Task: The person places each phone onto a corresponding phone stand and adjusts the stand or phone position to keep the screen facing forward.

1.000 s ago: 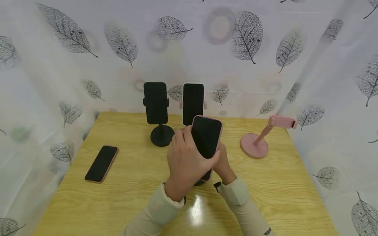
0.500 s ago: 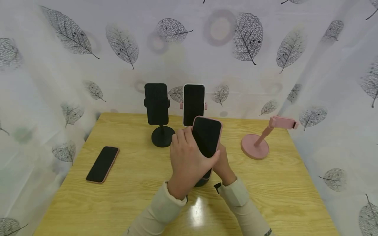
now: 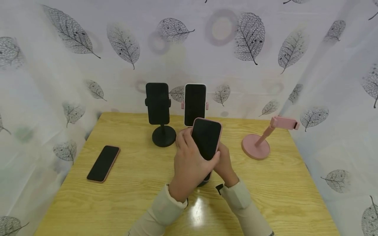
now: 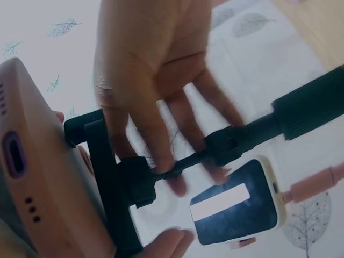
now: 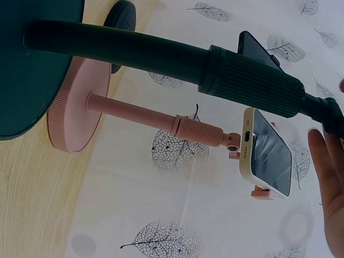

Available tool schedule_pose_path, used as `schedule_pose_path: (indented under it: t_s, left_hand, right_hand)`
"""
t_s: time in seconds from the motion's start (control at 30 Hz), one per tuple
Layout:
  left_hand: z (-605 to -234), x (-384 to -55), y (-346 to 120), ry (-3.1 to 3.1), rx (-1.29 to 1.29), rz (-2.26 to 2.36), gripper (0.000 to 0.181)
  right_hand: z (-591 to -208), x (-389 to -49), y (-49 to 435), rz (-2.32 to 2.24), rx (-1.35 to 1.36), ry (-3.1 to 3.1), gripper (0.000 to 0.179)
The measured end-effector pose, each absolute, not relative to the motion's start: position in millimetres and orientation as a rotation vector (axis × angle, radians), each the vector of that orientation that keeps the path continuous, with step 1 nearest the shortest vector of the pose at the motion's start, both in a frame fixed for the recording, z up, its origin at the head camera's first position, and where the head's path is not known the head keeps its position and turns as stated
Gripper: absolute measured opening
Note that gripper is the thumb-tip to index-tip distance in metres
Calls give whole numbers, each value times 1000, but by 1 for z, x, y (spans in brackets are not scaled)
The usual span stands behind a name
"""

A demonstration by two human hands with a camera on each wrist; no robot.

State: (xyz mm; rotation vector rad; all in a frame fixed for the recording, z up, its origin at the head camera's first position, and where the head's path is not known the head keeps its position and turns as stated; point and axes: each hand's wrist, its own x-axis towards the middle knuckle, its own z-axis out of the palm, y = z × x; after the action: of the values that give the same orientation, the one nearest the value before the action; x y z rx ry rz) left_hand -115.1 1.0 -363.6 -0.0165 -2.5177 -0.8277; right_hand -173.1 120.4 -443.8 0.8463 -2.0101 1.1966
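- The pink-cased phone is above the middle of the desk, beside the clamp of a dark green stand; whether it is seated there cannot be told.
- Its long axis runs nearly upright, slightly tilted, screen toward the person.
- The left hand is nearer, its fingers grasping the phone around the sides, thumb across the lower front.
- The right hand is behind, fingers spread at the stand's neck; whether they grip cannot be told.
- The phone looks slim, with a dark screen and rounded corners.
- Beyond stand a white-edged phone and a black phone, both mounted.
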Motion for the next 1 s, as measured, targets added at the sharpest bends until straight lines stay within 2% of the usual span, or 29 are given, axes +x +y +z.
schedule_pose_path:
  t_s: [0.1, 0.17, 0.47, 0.63, 1.0]
  left_hand:
    - [-365, -115, 0, -2506, -32, -889, 90]
    - [-366, -114, -1, -2499, -47, -904, 90]
    - [-368, -113, -4, -2522, -70, -976, 93]
    - [-367, -111, -4, -2611, -32, -983, 96]
    - [-367, -110, -2, -2595, -2, -985, 95]
  right_hand:
    - [-444, -172, 123, 1308, 915, -1923, 44]
    - [-443, -171, 125, 1377, 969, -1861, 46]
    - [-436, -170, 133, 1579, 1176, -1582, 44]
    - [-432, -170, 137, 1515, 1158, -1619, 36]
    - [-418, -167, 145, 1559, 1163, -1743, 35]
